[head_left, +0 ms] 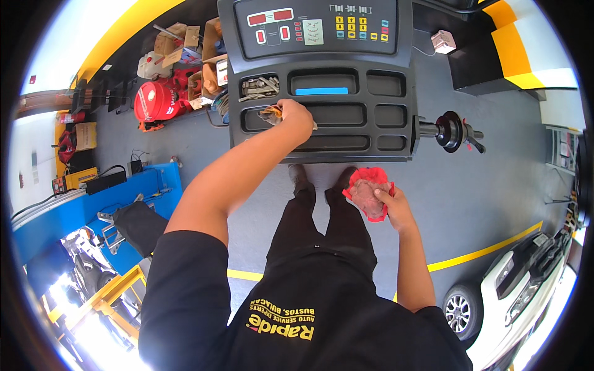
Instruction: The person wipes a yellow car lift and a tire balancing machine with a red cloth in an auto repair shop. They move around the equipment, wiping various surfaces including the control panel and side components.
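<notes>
My left hand [297,119] reaches over the black tray top [296,68] of a wheel balancer. It is closed on a crumpled brown-and-grey cloth [270,115], whose pale edge also shows beside the wrist; most of the fingers are hidden under the hand. The cloth lies at a shallow left compartment, just below one holding grey metal wheel weights [260,87]. Lower and to the right, my right hand [396,206] holds a red cloth [369,193] with a faded, pinkish-grey middle. Its thumb presses on top of the cloth, in front of my legs.
A control panel [315,46] with red displays rises behind the tray. The balancer's shaft [450,132] sticks out to the right. Cardboard boxes [213,37] and a red round-topped machine [154,101] stand left. A blue lift [105,196] is nearer left; a white vehicle [526,290] is at lower right.
</notes>
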Demonstrator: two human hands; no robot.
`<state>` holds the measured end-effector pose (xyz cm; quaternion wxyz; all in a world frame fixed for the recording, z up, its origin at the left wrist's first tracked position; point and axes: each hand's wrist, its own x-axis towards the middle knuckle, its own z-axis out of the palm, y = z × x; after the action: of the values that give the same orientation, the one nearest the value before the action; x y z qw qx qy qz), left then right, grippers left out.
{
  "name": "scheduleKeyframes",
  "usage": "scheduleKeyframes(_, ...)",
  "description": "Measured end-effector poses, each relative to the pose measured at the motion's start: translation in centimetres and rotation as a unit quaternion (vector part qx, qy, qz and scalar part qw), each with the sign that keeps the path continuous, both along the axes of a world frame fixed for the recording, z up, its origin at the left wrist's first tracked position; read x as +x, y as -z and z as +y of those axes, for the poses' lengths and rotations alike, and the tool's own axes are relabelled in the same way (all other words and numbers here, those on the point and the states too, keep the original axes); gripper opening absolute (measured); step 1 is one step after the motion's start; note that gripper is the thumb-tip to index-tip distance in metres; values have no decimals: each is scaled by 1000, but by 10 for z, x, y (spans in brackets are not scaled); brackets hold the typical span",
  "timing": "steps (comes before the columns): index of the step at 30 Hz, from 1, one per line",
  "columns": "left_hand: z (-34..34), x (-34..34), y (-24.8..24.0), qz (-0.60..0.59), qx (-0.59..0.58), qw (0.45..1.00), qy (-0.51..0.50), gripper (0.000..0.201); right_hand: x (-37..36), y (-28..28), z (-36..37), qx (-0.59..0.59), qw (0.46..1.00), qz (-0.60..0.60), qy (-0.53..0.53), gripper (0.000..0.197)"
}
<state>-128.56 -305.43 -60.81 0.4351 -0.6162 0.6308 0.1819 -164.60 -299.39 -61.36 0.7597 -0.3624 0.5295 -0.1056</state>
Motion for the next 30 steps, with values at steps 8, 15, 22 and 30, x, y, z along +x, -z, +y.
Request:
scheduleKeyframes(8, 47, 31, -41, 46, -1, 998, -31, 18, -30, 14, 11, 14, 997, 4, 78, 45)
scheduleKeyframes(15, 110, 41, -72, 119, -198, 957, -177, 35, -26, 29, 7, 19, 996, 11, 81, 42)
scheduleKeyframes(22, 83, 21, -1, 129, -385, 914, 19, 32, 14, 25, -7, 1, 1000, 17, -2, 39)
scheduleKeyframes(30, 60, 13, 18, 84, -256, 963, 20, 21, 30, 14, 1, -14, 999, 27, -20, 33)
